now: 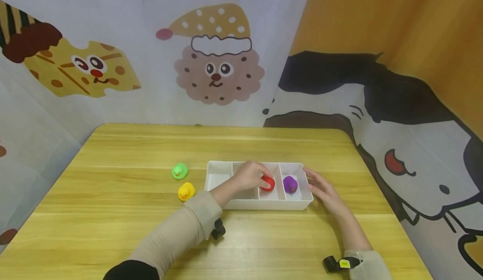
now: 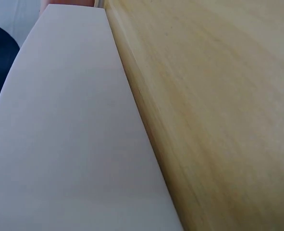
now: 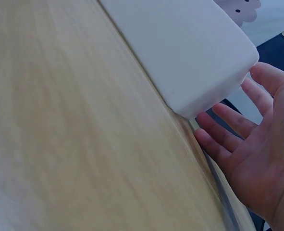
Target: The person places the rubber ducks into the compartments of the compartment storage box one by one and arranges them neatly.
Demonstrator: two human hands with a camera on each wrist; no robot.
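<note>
My left hand point(image 1: 250, 176) reaches into the white divided box point(image 1: 264, 205) and pinches a red toy duck point(image 1: 268, 184) between thumb and fingers. The red duck is in the compartment second from the right, partly covered by the fingers; whether it touches the floor I cannot tell. A purple toy duck point(image 1: 290, 185) sits in the rightmost compartment. With fingers extended, my right hand point(image 3: 257, 139) touches the right end of the box. In the left wrist view the box's plain side wall point(image 2: 79, 120) fills much of the picture, and the left fingers are hidden.
To the left of the box, a green toy duck point(image 1: 180, 171) and a yellow toy duck point(image 1: 186, 191) stand on the wooden table point(image 1: 113, 213). A curtain point(image 1: 151, 104) with cartoon prints hangs behind the table and along its right side.
</note>
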